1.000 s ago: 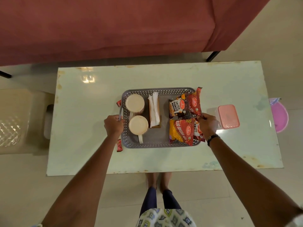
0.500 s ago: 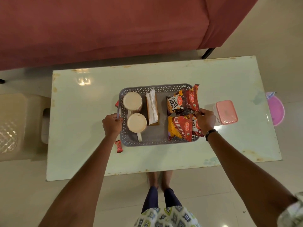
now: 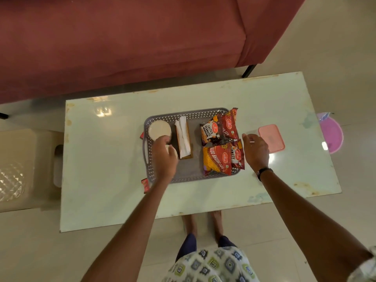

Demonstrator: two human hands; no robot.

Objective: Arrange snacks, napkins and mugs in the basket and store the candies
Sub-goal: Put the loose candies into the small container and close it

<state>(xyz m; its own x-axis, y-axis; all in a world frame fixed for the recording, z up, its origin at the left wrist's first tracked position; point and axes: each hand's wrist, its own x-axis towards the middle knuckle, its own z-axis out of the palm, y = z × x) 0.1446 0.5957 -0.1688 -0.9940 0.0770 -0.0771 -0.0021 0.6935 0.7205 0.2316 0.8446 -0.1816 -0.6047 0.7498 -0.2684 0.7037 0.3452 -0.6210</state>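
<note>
Left grip hangs over the near mug, fingers loosely curled, hold unclear; right grip relaxed, holding nothing.
Basket mid-desk holds mugs at 9 o'clock, napkins centre, snacks at 3 o'clock: arranging looks done. Pink box lidded; stray red packets at 7 o'clock remain.

A home living room: red sofa behind a low table.
</note>
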